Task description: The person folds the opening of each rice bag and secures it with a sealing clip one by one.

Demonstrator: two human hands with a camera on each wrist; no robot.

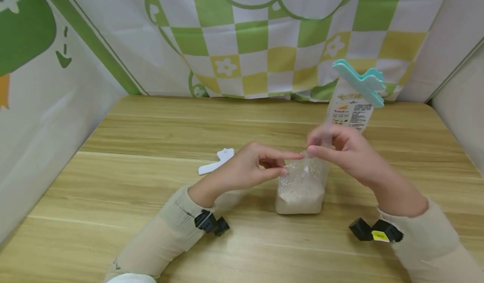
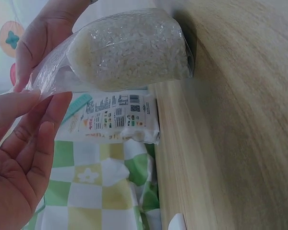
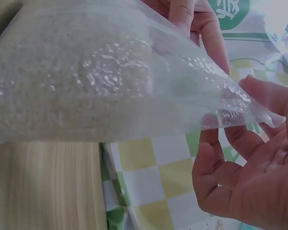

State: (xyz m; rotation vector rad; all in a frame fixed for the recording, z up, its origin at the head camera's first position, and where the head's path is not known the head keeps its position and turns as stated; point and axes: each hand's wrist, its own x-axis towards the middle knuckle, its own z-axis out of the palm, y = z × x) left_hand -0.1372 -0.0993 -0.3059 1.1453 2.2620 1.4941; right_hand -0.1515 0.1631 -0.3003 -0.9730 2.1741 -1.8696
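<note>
A clear plastic bag of rice (image 1: 300, 195) stands upright on the table, the rice filling its lower part. My right hand (image 1: 345, 150) pinches the gathered film at the bag's top between thumb and fingers, as the right wrist view shows at the bag's narrow end (image 3: 247, 108). From the other side, my left hand (image 1: 251, 165) holds the film below that spot. In the left wrist view the left hand (image 2: 19, 158) has its thumb on the front of the film and fingers behind it. Part of the bag's top is hidden by the right hand.
A white bag clip (image 1: 215, 162) lies on the table (image 1: 151, 127), partly behind the left wrist. Behind the right hand stands a printed package (image 1: 351, 111) closed with a turquoise clip (image 1: 361, 83). A green, yellow and white checked cloth (image 1: 253, 43) hangs at the back.
</note>
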